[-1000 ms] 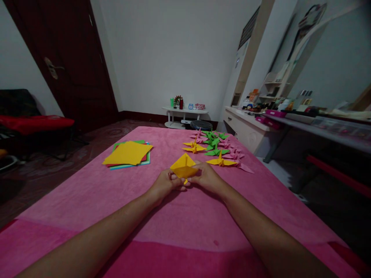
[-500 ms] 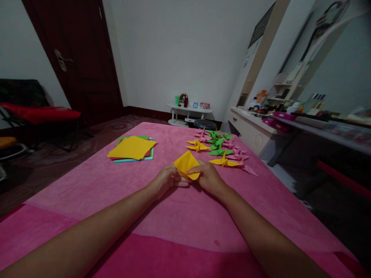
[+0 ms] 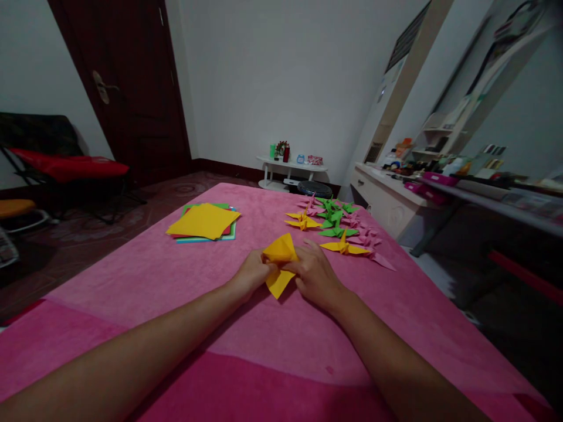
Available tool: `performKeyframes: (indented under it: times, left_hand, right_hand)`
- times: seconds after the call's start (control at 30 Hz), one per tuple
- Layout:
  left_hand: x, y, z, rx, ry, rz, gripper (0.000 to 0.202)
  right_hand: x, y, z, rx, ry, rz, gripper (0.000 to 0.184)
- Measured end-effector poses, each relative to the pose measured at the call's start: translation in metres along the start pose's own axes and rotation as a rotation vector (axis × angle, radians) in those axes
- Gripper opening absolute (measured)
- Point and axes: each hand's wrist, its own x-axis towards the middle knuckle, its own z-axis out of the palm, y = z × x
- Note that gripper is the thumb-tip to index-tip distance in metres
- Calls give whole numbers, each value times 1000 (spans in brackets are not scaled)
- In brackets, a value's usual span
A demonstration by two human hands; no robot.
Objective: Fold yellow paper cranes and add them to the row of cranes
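Observation:
Both my hands meet over a partly folded yellow paper (image 3: 278,264) on the pink cloth (image 3: 281,340). My left hand (image 3: 250,274) pinches its left edge with closed fingers. My right hand (image 3: 313,274) holds the right side, fingers curled on the paper, index finger stretched along its top. The lower flap of the paper points down toward me.
A stack of coloured paper squares (image 3: 203,221), yellow on top, lies to the far left. Several folded paper cranes (image 3: 338,230) in yellow, green and pink lie to the far right. A cluttered desk (image 3: 440,181) stands at the right, a dark door (image 3: 127,88) and red chair (image 3: 65,167) at the left.
The yellow paper has been opened downward: a flap now hangs toward me below my hands. My view has shifted slightly to the left and down.

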Motion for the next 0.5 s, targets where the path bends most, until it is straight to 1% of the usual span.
performKeyframes:
  times: [0.13, 0.27, 0.4, 0.5]
  left_hand:
    - [3, -3, 0, 74, 53, 7, 30]
    - [8, -6, -4, 167, 117, -22, 27]
    - [11, -9, -8, 252, 177, -17, 31]
    - [11, -8, -9, 281, 195, -22, 31]
  right_hand:
    - [0, 0, 5, 12, -13, -7, 36]
    - [0, 1, 6, 18, -2, -14, 35]
    - [-2, 5, 7, -15, 30, -14, 32]
    - [-3, 8, 9, 1, 65, 3, 31]
